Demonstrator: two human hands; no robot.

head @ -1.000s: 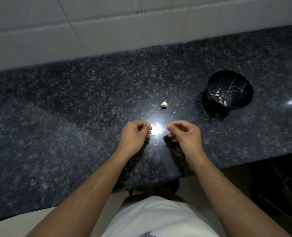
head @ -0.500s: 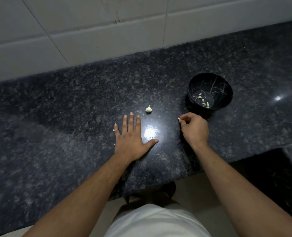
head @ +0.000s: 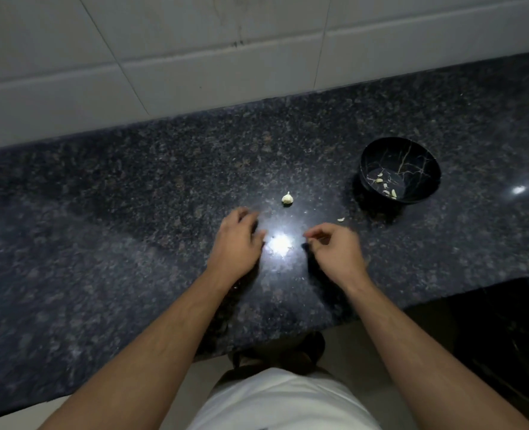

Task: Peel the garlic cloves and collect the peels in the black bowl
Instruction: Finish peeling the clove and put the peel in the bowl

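The left hand (head: 236,243) was blurred, its grip untellable, the right hand (head: 334,251) loosely curled on nothing visible, while the garlic (head: 287,198), light, papery, judged best pinched at its tip, lay at twelve o'clock, the black bowl (head: 400,170) at two.

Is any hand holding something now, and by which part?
It cannot be told. The right hand has its fingers pinched, but nothing shows between them. The left hand is blurred. The garlic lies untouched.

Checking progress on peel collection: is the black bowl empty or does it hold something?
Not empty. The black bowl holds a few pale scraps on its bottom, far from full.
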